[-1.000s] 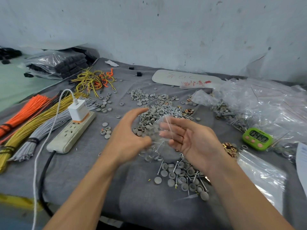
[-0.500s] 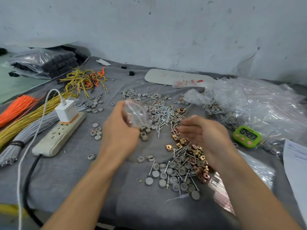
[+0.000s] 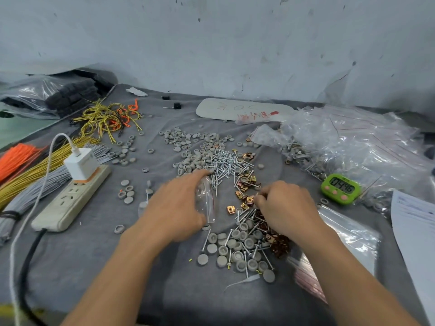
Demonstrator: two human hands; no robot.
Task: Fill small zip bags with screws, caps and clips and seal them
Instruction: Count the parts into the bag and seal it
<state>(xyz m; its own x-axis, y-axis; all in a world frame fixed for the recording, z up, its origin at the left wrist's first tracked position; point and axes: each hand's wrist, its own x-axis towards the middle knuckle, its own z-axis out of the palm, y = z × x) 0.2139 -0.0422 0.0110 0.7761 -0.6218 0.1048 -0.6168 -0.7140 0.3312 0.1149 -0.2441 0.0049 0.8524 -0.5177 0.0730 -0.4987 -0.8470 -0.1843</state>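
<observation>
Grey cloth table (image 3: 117,267) carries the stock at frame centre, within reach of both hands. My left hand (image 3: 174,208) grips one small zip bag (image 3: 208,203) just beside the screws (image 3: 223,164), presumably for loading. My right hand (image 3: 287,208) curls onto the copper clips (image 3: 230,209); whether it pinches one I cannot tell. Screws, clips, grey caps (image 3: 231,243): too many to count.

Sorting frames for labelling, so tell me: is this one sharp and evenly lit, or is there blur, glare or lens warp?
Head view: soft, even light, faint shadows; white glare on the heap of clear bags; the small bag in the left hand is smeared and hard to outline; the digits on the timer are slightly soft; the wide lens bows the edges of the table.
</observation>
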